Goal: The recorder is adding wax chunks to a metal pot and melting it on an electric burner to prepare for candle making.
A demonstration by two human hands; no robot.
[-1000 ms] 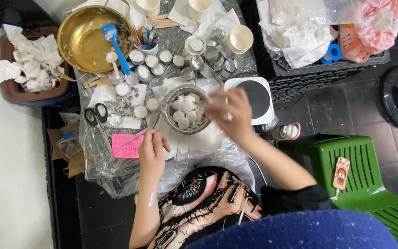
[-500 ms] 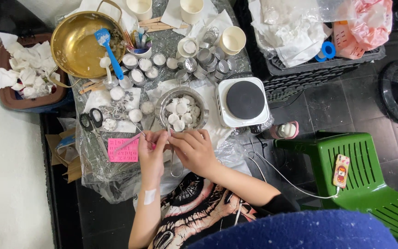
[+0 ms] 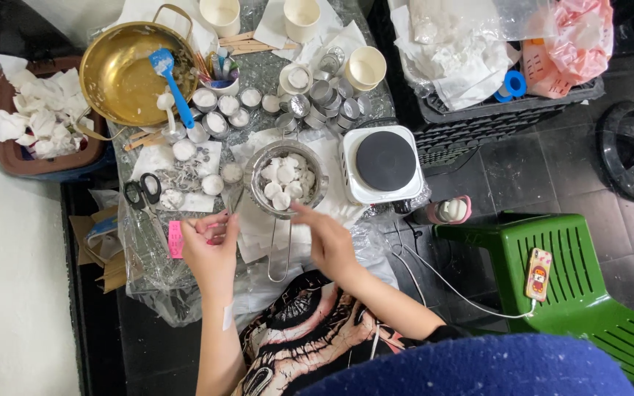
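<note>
The left hand [image 3: 210, 249] kept a pinching grip on a small item too tiny to identify, just above a pink card [image 3: 176, 239] on the bench [image 3: 148, 257]. The right hand [image 3: 329, 242] was released, fingers loose, its forefinger reaching toward the metal pot [image 3: 285, 180] of white wax discs [image 3: 284, 182]. A white hotplate [image 3: 383, 163] stood beside the pot.

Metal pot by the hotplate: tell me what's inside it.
The metal pot holds a pile of white round wax discs, stacked over each other. The pot's bottom and anything beneath the discs are covered. The right hand reaches toward its rim; the left hand stays beside it.
</note>
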